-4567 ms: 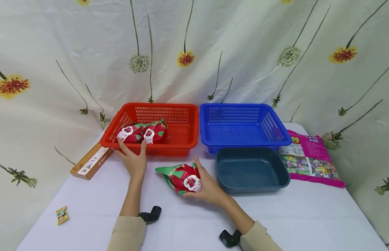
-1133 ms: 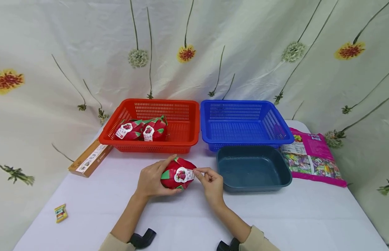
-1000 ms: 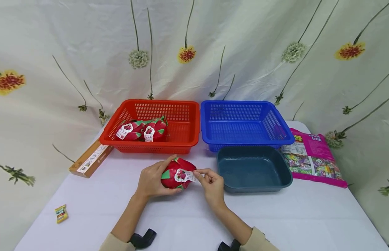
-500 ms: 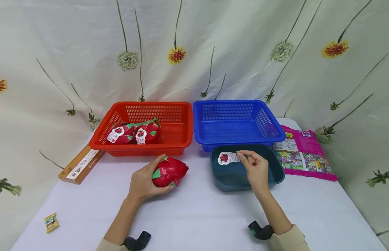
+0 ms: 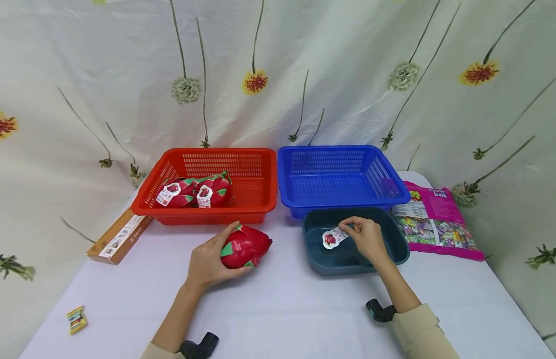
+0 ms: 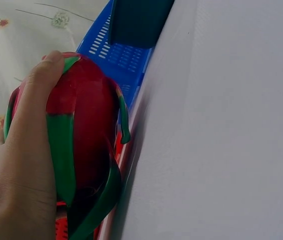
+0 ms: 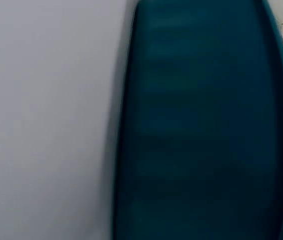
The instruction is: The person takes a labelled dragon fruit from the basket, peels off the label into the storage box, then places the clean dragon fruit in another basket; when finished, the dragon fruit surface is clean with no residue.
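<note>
My left hand (image 5: 210, 262) grips a dragon fruit (image 5: 245, 247) from its left side, with the thumb below and fingers over the top. In the left wrist view its red skin and green scales (image 6: 61, 155) fill the space beside my fingers. Between thumb and forefinger, my right hand (image 5: 365, 239) pinches a white paper label (image 5: 334, 238) with a red fruit picture. Hand and label are over the dark teal tub (image 5: 314, 264); the tub's inside also fills much of the right wrist view. That view hides the label and nearly all of the right hand.
A red basket (image 5: 255, 187) holds two labelled dragon fruits (image 5: 217, 192). Right of it stands a blue basket (image 5: 332, 187), behind the tub. A pink candy bag (image 5: 435, 222) lies at the right, a brown box (image 5: 118, 237) at the left, a small yellow packet (image 5: 77, 319) at front left.
The label has come off the dragon fruit. My right hand has carried it rightward over the tub and lowered it a little. My left hand still grips the fruit in about the same place.
</note>
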`<state>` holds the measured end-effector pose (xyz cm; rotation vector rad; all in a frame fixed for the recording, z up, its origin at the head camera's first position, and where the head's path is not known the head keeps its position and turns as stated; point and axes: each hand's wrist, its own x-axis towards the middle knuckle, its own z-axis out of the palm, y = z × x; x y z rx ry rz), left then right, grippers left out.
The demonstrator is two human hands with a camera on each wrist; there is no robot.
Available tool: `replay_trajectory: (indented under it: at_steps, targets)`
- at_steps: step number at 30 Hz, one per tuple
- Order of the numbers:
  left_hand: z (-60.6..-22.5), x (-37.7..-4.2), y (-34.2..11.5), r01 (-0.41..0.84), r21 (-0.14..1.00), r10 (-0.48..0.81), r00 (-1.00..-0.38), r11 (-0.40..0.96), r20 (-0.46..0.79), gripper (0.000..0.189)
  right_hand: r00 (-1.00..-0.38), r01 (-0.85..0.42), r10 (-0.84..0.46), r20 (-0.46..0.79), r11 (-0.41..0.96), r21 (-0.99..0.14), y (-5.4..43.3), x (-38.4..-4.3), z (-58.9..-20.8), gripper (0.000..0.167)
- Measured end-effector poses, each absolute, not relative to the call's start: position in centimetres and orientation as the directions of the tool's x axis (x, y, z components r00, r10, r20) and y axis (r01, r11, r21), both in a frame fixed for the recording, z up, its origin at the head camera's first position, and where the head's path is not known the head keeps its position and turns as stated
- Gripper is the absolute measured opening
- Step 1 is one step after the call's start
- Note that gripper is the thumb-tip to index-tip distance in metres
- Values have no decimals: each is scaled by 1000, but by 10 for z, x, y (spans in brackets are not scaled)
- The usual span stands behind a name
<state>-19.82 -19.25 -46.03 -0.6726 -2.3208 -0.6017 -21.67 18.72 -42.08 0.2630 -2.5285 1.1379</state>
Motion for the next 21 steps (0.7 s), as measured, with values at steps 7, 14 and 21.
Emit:
replay_trajectory:
  at_steps: [7, 14, 21]
  targets:
    - [-463, -200, -192, 590, 244, 307, -677, 769, 669, 101, -929, -363, -223, 294, 696, -620, 196, -225, -426, 11]
    - [-463, -200, -193, 592, 241, 310, -675, 769, 670, 101, -911, -410, -344, 225, 712, -570, 197, -233, -428, 10]
    - [-462, -199, -192, 607, 221, 316, -649, 763, 692, 99, -904, -422, -402, 148, 777, -466, 196, -238, -432, 20]
